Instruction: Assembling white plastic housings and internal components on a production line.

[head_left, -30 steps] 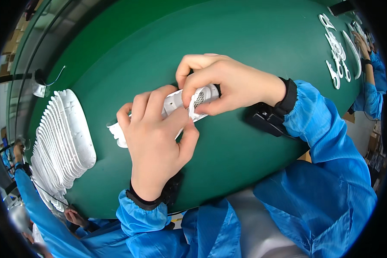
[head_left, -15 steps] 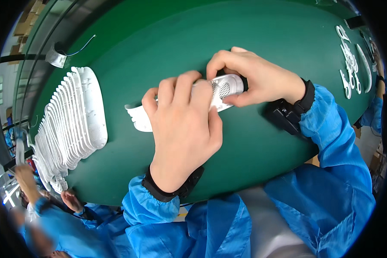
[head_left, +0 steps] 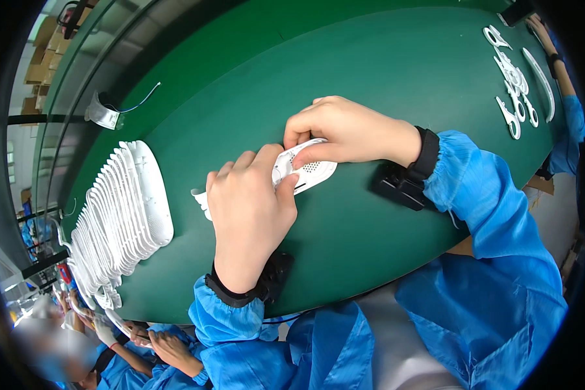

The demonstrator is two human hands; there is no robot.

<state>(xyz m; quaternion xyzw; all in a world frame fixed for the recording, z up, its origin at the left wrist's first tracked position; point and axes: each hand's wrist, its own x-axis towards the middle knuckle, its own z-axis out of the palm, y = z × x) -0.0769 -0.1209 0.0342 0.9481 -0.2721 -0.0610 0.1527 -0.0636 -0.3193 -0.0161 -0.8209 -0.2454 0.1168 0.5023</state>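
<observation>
Both hands [head_left: 292, 175] grip a white plastic part [head_left: 308, 172]

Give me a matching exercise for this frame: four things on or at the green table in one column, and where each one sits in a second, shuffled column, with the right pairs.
Things:
1. white perforated part
2. fanned stack of white parts
3. loose white pieces
4. small metal clip with a wire

Places:
A. far right of the green table, beside another person's sleeve
B. far left edge of the table, beyond the stack
C. middle of the table, held by the left hand and right hand
D. left of the hands, lying in an overlapping row

Pairs: 1-C, 2-D, 3-A, 4-B
</observation>
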